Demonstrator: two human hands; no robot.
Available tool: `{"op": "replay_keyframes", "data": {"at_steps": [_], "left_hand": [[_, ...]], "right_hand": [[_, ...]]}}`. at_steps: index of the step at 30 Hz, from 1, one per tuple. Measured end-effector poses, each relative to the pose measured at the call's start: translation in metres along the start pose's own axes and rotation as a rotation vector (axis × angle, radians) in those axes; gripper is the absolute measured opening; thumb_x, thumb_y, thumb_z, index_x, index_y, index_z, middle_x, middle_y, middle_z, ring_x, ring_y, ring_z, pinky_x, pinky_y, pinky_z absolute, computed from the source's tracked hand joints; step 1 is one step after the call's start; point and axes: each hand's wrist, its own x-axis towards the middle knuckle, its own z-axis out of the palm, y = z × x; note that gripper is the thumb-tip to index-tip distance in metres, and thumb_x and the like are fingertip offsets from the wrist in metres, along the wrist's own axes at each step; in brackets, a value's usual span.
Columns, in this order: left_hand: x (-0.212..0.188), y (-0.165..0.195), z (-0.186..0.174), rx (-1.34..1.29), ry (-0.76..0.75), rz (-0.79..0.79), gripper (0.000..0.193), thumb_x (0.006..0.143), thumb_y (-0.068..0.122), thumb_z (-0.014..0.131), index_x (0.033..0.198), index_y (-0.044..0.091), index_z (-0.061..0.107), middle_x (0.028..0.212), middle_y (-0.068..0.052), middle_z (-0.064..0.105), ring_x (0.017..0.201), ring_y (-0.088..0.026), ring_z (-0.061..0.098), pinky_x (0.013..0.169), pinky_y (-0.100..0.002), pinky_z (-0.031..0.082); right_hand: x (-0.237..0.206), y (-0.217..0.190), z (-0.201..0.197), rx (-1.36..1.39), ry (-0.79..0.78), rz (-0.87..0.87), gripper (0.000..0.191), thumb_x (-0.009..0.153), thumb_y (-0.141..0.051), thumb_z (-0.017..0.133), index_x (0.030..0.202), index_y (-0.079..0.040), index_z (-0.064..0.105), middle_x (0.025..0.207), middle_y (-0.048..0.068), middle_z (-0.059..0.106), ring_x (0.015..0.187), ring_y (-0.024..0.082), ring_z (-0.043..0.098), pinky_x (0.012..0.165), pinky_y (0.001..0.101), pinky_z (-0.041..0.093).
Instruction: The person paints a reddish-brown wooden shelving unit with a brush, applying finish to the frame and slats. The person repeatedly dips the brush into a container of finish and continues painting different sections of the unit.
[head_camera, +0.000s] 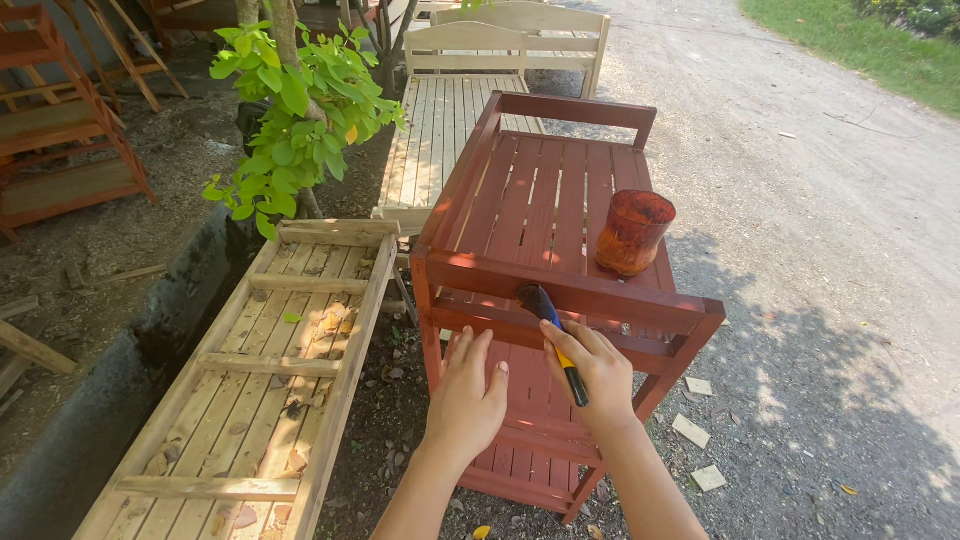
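Note:
My right hand (594, 375) grips a paintbrush (552, 330) with a blue and yellow handle, its dark bristles touching the front rail of a red-brown slatted wooden bed frame (540, 200). My left hand (468, 392) hovers beside it with fingers together and slightly spread, holding nothing, just in front of the lower rail. A stained orange-brown plastic cup (632, 231) stands on the slats near the front right corner.
An unpainted slatted wooden frame (250, 390) lies to the left with dry leaves on it. Another bare wood bed frame (450, 120) stands behind. A leafy small tree (295, 110) grows between them. Gravel ground (820, 250) with small wood offcuts (692, 430) lies right.

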Motion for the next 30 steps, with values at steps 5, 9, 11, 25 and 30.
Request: {"op": "replay_keyframes", "data": {"at_steps": [5, 9, 11, 25, 30], "left_hand": [[-0.004, 0.024, 0.020, -0.021, -0.023, 0.042, 0.055, 0.099, 0.027, 0.050, 0.150, 0.008, 0.042, 0.163, -0.020, 0.028, 0.153, -0.034, 0.024, 0.124, -0.049, 0.019], [-0.007, 0.040, 0.042, -0.011, -0.042, 0.045, 0.054, 0.100, 0.028, 0.049, 0.150, 0.008, 0.043, 0.164, -0.019, 0.028, 0.153, -0.033, 0.024, 0.125, -0.048, 0.019], [-0.009, 0.047, 0.055, -0.020, -0.047, 0.060, 0.054, 0.100, 0.028, 0.049, 0.150, 0.009, 0.043, 0.164, -0.018, 0.028, 0.153, -0.032, 0.023, 0.124, -0.048, 0.019], [-0.021, 0.078, 0.121, -0.038, -0.083, 0.140, 0.055, 0.100, 0.029, 0.051, 0.149, 0.007, 0.042, 0.164, -0.019, 0.028, 0.154, -0.033, 0.023, 0.124, -0.050, 0.019], [-0.022, 0.082, 0.127, -0.058, -0.074, 0.152, 0.055, 0.099, 0.029, 0.052, 0.148, 0.006, 0.043, 0.164, -0.021, 0.028, 0.154, -0.036, 0.023, 0.123, -0.051, 0.020]], "right_hand": [[-0.016, 0.023, -0.043, -0.091, -0.001, 0.049, 0.032, 0.082, -0.012, 0.080, 0.112, -0.017, 0.076, 0.104, 0.005, 0.074, 0.088, 0.022, 0.073, 0.075, 0.0342, 0.059], [-0.030, 0.044, -0.073, -0.119, 0.051, 0.083, 0.030, 0.082, -0.012, 0.081, 0.111, -0.018, 0.077, 0.102, 0.005, 0.074, 0.086, 0.023, 0.073, 0.074, 0.0339, 0.058], [-0.039, 0.055, -0.089, -0.104, 0.048, 0.100, 0.031, 0.082, -0.011, 0.080, 0.112, -0.017, 0.076, 0.104, 0.005, 0.074, 0.087, 0.022, 0.073, 0.074, 0.0338, 0.058], [-0.082, 0.101, -0.144, -0.184, 0.124, 0.262, 0.029, 0.085, -0.014, 0.081, 0.114, -0.018, 0.077, 0.102, 0.004, 0.076, 0.082, 0.020, 0.074, 0.070, 0.0324, 0.058], [-0.090, 0.095, -0.156, -0.165, 0.150, 0.332, 0.029, 0.086, -0.011, 0.081, 0.114, -0.018, 0.078, 0.103, 0.005, 0.076, 0.083, 0.019, 0.075, 0.073, 0.0316, 0.059]]}}
